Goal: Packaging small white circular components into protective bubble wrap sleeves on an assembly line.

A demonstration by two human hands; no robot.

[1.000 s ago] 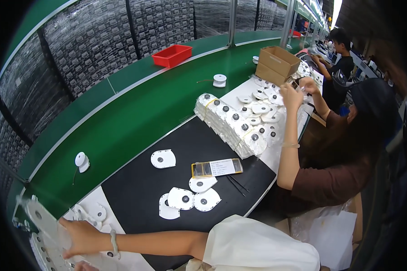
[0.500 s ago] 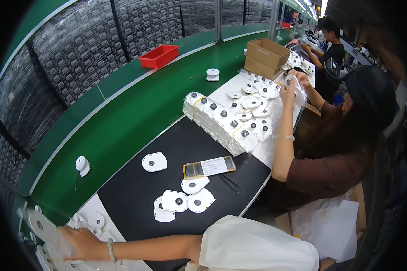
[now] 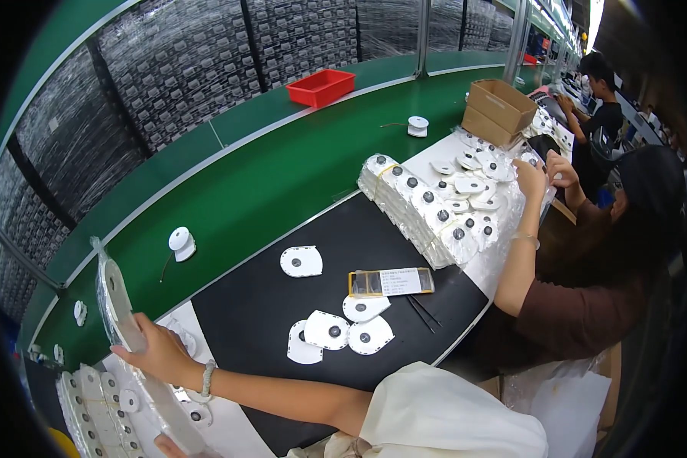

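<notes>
A long plastic-wrapped bundle of white plates (image 3: 160, 401) is tilted up at the lower left. My right hand (image 3: 162, 353), its arm reaching across from the lower right, is closed around the bundle's middle. At the bottom edge part of my left hand (image 3: 169, 446) shows, its fingers against the bundle's lower end; the rest is out of view. Beneath and beside the bundle lie more wrapped rows of white plates (image 3: 91, 404) with dark round centres. Several loose white plates (image 3: 327, 330) rest overlapping on the black mat (image 3: 244, 313), with a single plate (image 3: 301, 261) farther back.
A yellow-edged case with a label (image 3: 401, 282) and black tweezers (image 3: 422, 313) lie on the mat. Beyond are banded white plates (image 3: 414, 206) and a cardboard box (image 3: 499, 112). The green conveyor (image 3: 267, 195) carries white spools (image 3: 182, 243). A co-worker (image 3: 588, 267) sits at the right.
The view has shifted, so the bench appears farther right. My right hand has raised and tilted the wrapped bundle, and fingers of my left hand have come into view at its lower end.
</notes>
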